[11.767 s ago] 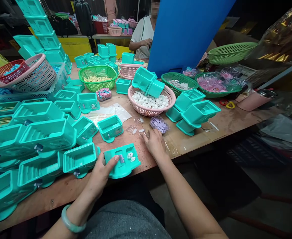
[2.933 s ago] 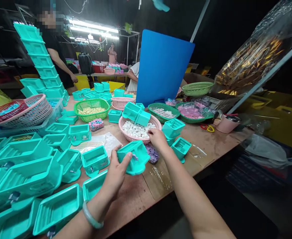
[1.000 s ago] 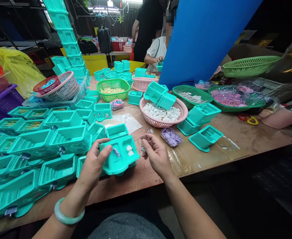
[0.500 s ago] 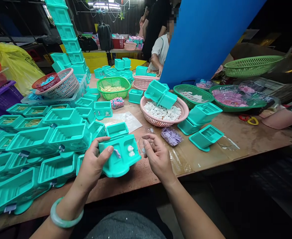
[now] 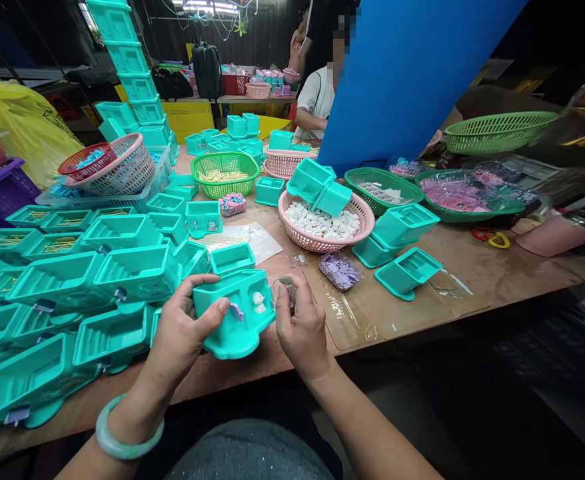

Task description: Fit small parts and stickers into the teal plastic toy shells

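My left hand (image 5: 185, 317) grips a teal plastic box (image 5: 232, 333) by its left side, thumb over the front face. A small white dog figure (image 5: 258, 303) sits in a recess on that face, and a small purple piece (image 5: 236, 311) stands out beside my thumb. My right hand (image 5: 302, 323) is closed just right of the box, fingers pinching a small, see-through piece (image 5: 283, 285) whose exact shape I cannot make out. Behind the box, another teal box (image 5: 232, 259) rests on the table.
Many teal boxes (image 5: 42, 280) crowd the left side. A pink basket of white figures (image 5: 322, 223), a clear tray of purple pieces (image 5: 341, 271) and more teal boxes (image 5: 408, 272) are on the right. A blue panel (image 5: 402, 80) rises behind. A co-worker (image 5: 315, 100) sits across.
My right hand has moved left towards the box, and its fingers have closed more. The left hand still holds the box. The view has shifted slightly.
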The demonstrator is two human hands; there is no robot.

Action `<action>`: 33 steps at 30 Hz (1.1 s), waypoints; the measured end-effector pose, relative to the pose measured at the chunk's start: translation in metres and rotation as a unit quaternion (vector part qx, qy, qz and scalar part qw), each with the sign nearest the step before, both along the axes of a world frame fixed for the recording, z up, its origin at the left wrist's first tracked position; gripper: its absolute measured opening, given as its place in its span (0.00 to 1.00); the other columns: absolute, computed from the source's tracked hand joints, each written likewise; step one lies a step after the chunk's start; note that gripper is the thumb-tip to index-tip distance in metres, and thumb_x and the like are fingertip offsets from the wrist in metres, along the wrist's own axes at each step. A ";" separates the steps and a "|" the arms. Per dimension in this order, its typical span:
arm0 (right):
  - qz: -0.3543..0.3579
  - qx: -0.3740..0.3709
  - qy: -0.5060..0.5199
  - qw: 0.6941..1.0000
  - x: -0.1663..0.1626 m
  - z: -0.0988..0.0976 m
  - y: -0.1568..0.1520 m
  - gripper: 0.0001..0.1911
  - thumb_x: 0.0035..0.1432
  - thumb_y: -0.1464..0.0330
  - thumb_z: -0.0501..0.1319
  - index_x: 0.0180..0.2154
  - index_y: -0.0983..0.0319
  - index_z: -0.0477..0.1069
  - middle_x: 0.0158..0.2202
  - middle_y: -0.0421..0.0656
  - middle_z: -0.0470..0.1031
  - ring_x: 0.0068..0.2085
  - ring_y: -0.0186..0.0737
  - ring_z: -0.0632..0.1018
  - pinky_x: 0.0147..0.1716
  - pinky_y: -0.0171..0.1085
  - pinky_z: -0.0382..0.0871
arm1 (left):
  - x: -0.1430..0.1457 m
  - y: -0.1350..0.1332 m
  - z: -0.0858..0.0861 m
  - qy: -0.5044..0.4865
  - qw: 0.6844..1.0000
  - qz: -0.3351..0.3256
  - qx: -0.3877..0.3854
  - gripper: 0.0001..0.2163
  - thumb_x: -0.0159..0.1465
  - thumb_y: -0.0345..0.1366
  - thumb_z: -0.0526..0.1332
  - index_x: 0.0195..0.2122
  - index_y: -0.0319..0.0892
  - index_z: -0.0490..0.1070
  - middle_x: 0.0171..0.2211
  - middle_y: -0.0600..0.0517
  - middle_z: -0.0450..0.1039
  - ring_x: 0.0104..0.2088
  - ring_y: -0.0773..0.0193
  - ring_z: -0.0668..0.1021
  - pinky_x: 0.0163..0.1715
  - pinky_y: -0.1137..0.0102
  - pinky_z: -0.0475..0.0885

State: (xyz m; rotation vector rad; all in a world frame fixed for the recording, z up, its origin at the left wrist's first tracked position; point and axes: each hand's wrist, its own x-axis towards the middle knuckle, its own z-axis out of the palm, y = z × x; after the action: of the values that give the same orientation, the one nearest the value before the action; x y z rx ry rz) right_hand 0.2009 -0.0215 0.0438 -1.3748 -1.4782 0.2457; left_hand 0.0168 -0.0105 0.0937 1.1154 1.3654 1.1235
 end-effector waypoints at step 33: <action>0.146 -0.280 0.304 0.899 0.114 -0.030 -0.080 0.43 0.62 0.50 0.65 0.72 0.50 0.50 0.74 0.44 0.52 0.73 0.50 0.56 0.70 0.54 0.54 | 0.112 -0.026 -0.046 0.054 0.962 -0.266 0.002 0.54 0.52 0.44 0.74 0.72 0.42 0.42 0.66 0.34 0.61 0.63 0.41 0.70 0.62 0.48 0.67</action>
State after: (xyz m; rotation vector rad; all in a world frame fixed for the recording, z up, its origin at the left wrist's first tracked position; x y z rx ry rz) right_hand 0.3149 -0.1012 0.0135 -1.3200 -1.0970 1.2584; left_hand 0.1285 -0.0365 0.0472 1.4544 1.0475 0.6792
